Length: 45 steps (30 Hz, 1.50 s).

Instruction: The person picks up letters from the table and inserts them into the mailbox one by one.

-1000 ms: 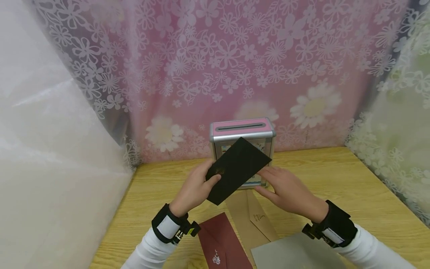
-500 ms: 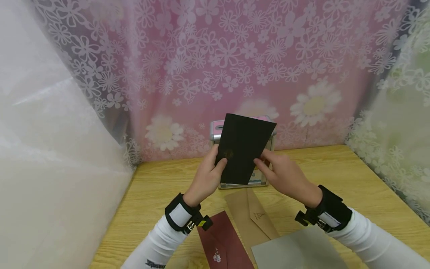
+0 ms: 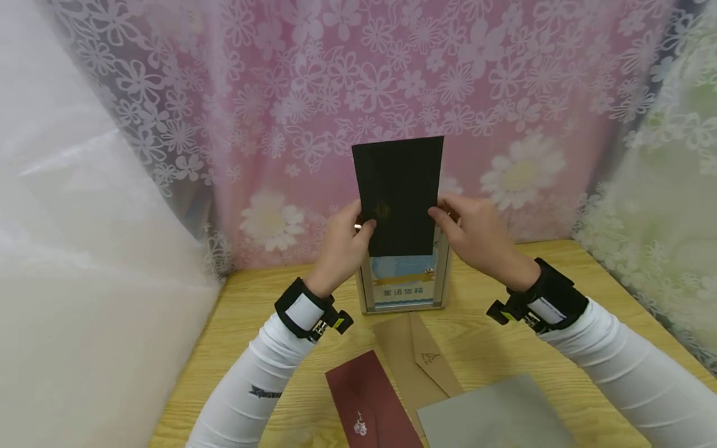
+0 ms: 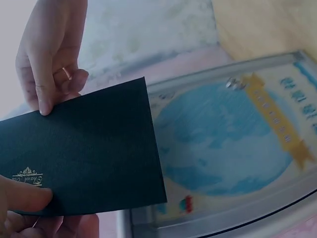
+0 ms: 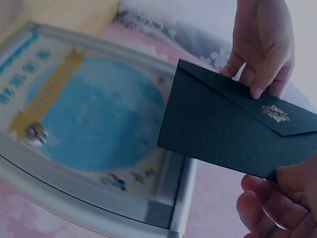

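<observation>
Upright in front of the box hangs a dark green envelope [image 3: 400, 186], held between both hands. My left hand [image 3: 338, 246] pinches its left edge, thumb on the near face. The right hand [image 3: 478, 239] pinches the opposite edge. A pointed flap and gold "Thank You" lettering show on the envelope [image 5: 213, 119] in the right wrist view. Behind it stands a silver-framed letter box [image 3: 403, 291] with a blue picture and a small lock [image 5: 35, 133] on its front. The envelope hides the box's top in the head view.
On the wooden table [image 3: 269, 348] lie a dark red envelope [image 3: 372, 398], a brown envelope [image 3: 411, 354] and a grey envelope [image 3: 493, 414], partly overlapping. A pink flowered curtain [image 3: 325, 81] hangs behind the box, with pale sheets at both sides.
The right hand, earlier beside the dark envelope, has taken hold of its right edge. Both hands have turned the envelope from slanted to upright and raised it over the box's top.
</observation>
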Tool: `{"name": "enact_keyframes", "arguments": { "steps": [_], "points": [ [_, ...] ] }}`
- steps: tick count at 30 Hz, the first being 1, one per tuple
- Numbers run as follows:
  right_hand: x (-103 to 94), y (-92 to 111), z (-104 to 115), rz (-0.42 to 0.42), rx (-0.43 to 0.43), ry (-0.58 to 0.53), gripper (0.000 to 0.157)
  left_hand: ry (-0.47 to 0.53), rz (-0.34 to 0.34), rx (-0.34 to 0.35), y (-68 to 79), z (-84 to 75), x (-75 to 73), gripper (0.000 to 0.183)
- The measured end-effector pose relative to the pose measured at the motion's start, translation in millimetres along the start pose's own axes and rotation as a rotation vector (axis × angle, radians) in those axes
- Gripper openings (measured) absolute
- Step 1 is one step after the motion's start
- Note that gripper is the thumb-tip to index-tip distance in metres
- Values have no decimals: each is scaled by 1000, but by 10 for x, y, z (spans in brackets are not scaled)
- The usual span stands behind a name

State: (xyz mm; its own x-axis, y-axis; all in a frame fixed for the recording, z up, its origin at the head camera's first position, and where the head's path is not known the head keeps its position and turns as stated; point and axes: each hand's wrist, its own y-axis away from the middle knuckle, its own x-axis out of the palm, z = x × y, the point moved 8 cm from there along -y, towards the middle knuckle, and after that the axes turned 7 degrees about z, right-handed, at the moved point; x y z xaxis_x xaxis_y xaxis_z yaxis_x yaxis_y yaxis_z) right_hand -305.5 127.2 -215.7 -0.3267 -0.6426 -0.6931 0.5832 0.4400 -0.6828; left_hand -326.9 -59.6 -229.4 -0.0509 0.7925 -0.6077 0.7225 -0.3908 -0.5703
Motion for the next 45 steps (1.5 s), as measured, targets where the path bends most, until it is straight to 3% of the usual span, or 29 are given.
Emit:
{"name": "enact_keyframes", "arguments": {
  "steps": [12,22,26,35,39,45],
  "points": [
    [-223,-418,-152,-48,58,60,15,-13,-99,26,-387,-58,-164,24],
    [-311,-638,-199,-92,58,71,21,-3,-171,14,-585,-98,-288,23],
    [-274,-682,-274,-92,65,73,20,-23,-177,-16,-661,-31,-279,19],
    [-71,-651,-443,-21,120,52,19,-57,-129,-105,-623,197,-144,19],
    [-60,-669,-496,-21,156,-16,20,-76,-105,-126,-591,271,-70,20],
    [-243,-823,-463,-116,108,-120,56,-64,-52,-143,-544,350,53,24]
  ]
}}
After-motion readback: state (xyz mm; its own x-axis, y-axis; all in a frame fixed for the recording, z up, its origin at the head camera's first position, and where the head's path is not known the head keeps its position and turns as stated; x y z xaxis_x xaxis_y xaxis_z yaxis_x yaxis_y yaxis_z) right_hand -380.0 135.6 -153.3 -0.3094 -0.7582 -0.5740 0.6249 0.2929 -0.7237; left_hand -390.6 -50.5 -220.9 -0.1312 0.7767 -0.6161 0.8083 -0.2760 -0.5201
